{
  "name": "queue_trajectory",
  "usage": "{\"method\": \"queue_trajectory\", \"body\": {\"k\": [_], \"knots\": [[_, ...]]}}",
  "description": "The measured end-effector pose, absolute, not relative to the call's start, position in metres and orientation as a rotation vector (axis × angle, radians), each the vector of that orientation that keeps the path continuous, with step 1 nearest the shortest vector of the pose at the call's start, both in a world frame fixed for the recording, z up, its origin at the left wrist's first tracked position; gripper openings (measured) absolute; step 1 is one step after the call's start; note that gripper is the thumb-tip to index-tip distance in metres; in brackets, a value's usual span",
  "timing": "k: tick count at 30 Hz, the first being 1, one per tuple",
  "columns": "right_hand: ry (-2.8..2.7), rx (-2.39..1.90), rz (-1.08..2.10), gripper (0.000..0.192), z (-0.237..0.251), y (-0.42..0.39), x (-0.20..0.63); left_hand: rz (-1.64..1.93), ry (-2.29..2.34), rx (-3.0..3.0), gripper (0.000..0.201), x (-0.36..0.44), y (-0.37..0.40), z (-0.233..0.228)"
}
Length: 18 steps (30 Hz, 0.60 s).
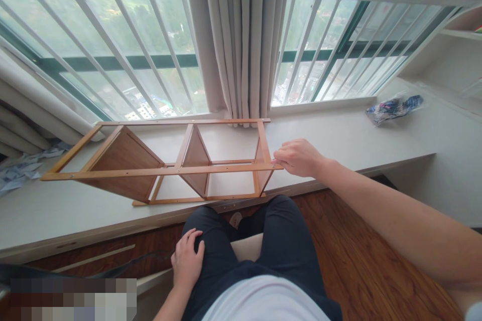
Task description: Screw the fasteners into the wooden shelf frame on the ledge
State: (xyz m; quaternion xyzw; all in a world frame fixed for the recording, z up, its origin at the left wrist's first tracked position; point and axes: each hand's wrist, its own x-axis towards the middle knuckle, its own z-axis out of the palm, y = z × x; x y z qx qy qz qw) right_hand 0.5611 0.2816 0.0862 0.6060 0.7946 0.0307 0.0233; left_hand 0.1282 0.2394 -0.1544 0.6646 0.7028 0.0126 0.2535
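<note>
Right hand [299, 157] pinched the right end of a wooden rack [169, 163] lying on the tabletop [339, 135]; left hand [187, 261] rested released on a thigh [214, 241].

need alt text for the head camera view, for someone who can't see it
A seated person's right hand grips the end of a wooden shelf frame lying on its side on a white window ledge, while the left hand rests on their thigh. Behind are a grey curtain and white window bars; a crumpled plastic bag lies farther right.

Bare forearms, bare hands, dark navy trousers, light grey-white top, no sleeves visible
</note>
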Motion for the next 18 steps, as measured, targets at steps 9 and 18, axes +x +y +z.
{"method": "queue_trajectory", "body": {"k": [9, 18], "knots": [[2.593, 1.735, -0.049, 0.040, 0.085, 0.283, 0.572, 0.042, 1.910, 1.800, 0.039, 0.129, 0.239, -0.154], [2.881, 1.528, -0.110, 0.051, 0.077, 0.295, 0.581, 0.060, 1.906, 1.821, 0.039, 0.126, 0.240, -0.159]]}}
